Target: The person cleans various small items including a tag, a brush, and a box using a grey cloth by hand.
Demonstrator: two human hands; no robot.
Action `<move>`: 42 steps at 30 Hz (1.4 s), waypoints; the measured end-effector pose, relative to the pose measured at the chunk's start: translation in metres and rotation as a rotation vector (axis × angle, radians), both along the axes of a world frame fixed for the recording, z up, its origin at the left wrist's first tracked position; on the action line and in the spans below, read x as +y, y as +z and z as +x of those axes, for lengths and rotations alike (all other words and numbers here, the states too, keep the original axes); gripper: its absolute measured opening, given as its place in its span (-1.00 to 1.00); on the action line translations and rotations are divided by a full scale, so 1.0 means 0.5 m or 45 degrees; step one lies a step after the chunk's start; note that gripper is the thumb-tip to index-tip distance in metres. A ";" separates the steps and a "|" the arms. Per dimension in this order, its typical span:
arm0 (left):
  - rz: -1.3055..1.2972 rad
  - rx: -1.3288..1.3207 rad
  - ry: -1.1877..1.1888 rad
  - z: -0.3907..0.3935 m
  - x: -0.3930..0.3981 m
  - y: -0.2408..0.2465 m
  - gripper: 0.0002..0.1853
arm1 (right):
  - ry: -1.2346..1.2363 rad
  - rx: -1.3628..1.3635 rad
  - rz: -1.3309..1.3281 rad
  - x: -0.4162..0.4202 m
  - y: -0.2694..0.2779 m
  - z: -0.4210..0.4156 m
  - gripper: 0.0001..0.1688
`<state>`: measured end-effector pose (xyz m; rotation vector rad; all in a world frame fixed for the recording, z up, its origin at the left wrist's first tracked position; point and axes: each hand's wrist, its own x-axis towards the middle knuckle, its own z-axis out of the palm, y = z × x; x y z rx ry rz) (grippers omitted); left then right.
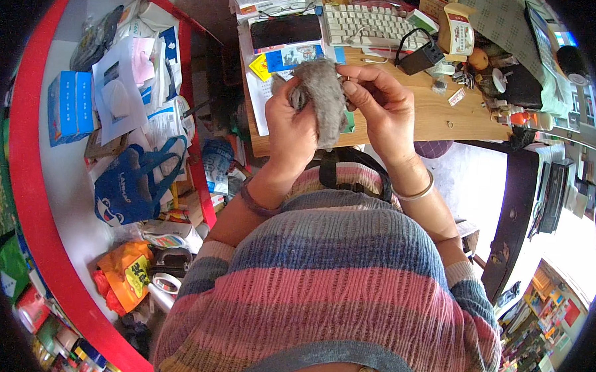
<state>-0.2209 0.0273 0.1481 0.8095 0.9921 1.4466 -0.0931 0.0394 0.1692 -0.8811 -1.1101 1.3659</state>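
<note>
In the head view, my left hand [291,131] is closed around a grey furry piece [322,95], held up over the front edge of the wooden desk. Its fur faces up, and my left fingers are partly hidden beneath it. At the right edge of the fur, my right hand [388,107] pinches a small thing [347,79] between thumb and forefinger. That thing looks thin and gold-coloured, but it is too small and too covered to name. On the desk to the right lies a small ring [450,124].
Beyond my hands are a white keyboard [370,24], a black phone [286,32], eyeglasses [288,8] and a black box-shaped device with a strap [419,59]. Papers lie under the fur. A red-edged shelf [29,124] with a blue tote bag [128,183] stands left.
</note>
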 end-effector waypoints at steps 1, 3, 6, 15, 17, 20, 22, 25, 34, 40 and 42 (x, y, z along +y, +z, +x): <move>0.004 -0.003 0.027 0.002 0.001 -0.001 -0.80 | 0.002 -0.004 0.003 -0.001 -0.001 0.000 -0.79; -0.021 -0.243 -0.048 0.005 0.001 0.007 -0.80 | -0.006 0.026 -0.037 0.000 -0.001 -0.001 -0.80; -0.117 -0.709 -0.249 -0.003 0.011 -0.023 -0.67 | -0.048 0.160 -0.178 0.010 0.005 -0.003 -0.80; -0.292 -0.987 -0.365 -0.006 0.012 -0.038 -0.48 | -0.218 0.527 -0.197 0.015 -0.016 0.003 -0.79; -0.284 -1.113 -0.334 -0.006 0.012 -0.046 -0.47 | -0.203 0.603 -0.204 0.016 -0.016 0.002 -0.79; -0.241 -1.129 -0.426 -0.007 0.010 -0.040 -0.48 | -0.209 0.557 -0.196 0.020 -0.022 0.001 -0.81; -0.237 -0.900 -0.382 -0.007 0.011 -0.039 -0.49 | -0.201 0.493 -0.170 0.021 -0.023 -0.002 -0.82; -0.268 -0.888 -0.259 -0.010 0.010 -0.005 -0.71 | -0.174 0.407 -0.107 0.021 -0.028 -0.007 -0.86; -0.047 -0.956 -0.023 -0.049 0.029 -0.014 -0.69 | -0.015 0.107 0.224 0.045 -0.007 -0.024 -0.90; -0.076 -0.954 -0.018 -0.072 0.020 -0.004 -0.63 | -0.017 -0.079 0.465 0.053 0.004 -0.038 -0.90; -0.056 -0.923 0.019 -0.075 0.019 0.004 -0.60 | -0.003 -0.164 0.551 0.052 0.009 -0.045 -0.90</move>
